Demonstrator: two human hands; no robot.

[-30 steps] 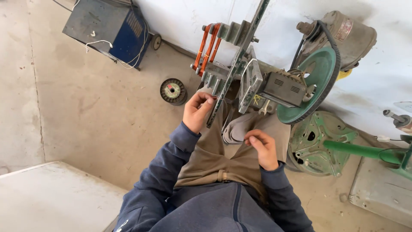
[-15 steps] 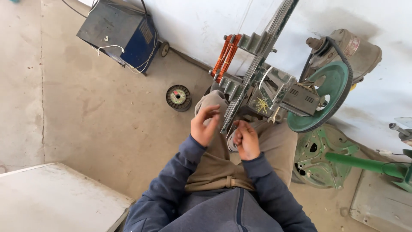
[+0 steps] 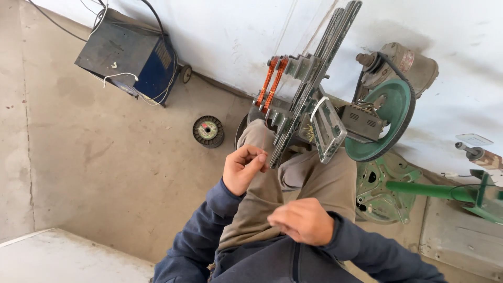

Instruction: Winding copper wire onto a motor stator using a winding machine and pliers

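Note:
I sit with my knees against a grey metal coil-winding frame (image 3: 306,107) that carries stepped formers and two bands of orange copper wire (image 3: 270,84). My left hand (image 3: 242,169) is raised just left of the frame's lower end, fingertips pinched together; nothing visible shows between them. My right hand (image 3: 302,220) is curled shut over my lap, knuckles up, apart from the frame, and its palm side is hidden. A green belt wheel (image 3: 387,123) sits on the frame's right, linked to a grey motor (image 3: 406,60).
A round spool of wire (image 3: 208,131) lies on the concrete floor left of my knee. A blue-grey box machine (image 3: 131,57) with cables stands by the white wall. A green metal base (image 3: 385,196) and green bar (image 3: 435,189) lie at right. A pale slab (image 3: 63,259) fills the lower left corner.
My right hand has pulled back from the frame down to my lap. My left hand has drawn slightly away from the frame, still pinched. The view has tilted lower.

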